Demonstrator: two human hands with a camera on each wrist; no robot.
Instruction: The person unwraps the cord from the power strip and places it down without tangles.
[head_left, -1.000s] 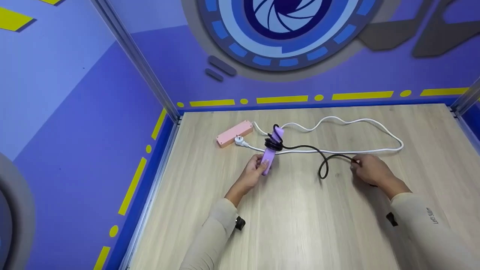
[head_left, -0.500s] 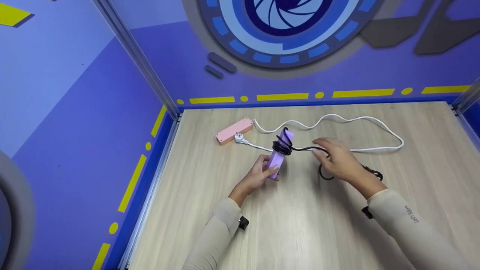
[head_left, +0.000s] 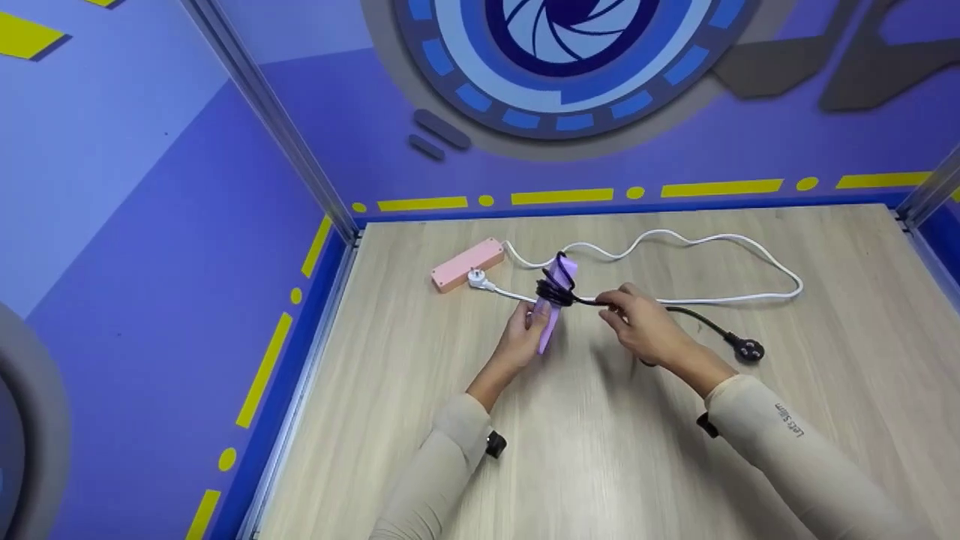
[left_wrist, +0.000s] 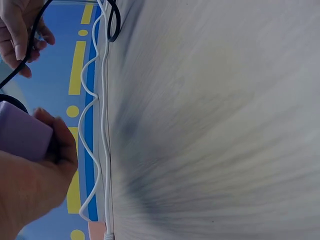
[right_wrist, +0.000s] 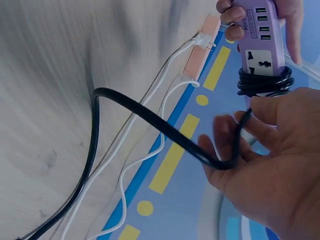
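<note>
While the right hand (head_left: 649,330) keeps a narrow grip, its fingers curled loosely about the black cord (right_wrist: 170,131), the purple power strip (right_wrist: 259,45) lies to its left, in the left hand (head_left: 517,341). That left hand is closed around the strip's near part, its thumb just on the near side of the black coil (head_left: 553,292). The strip's long axis runs mostly near to far, its far end leaning right, while the short span of cord between coil and right hand runs roughly left to right. Cord and strip thus lie across one another, which seems the relation that any further winding would turn on. The left hand is much nearer the coil; the right hand is nearer the free end, where the cord comes out on its right and leads to the black plug (head_left: 748,349). Beyond the hands, the white cord (head_left: 750,298) makes a long loop over the counter (head_left: 600,450), passing behind the purple strip. Far left, the pink power strip (head_left: 469,265) slants from near left to far right, the white plug (head_left: 478,279) just beside its near edge.
</note>
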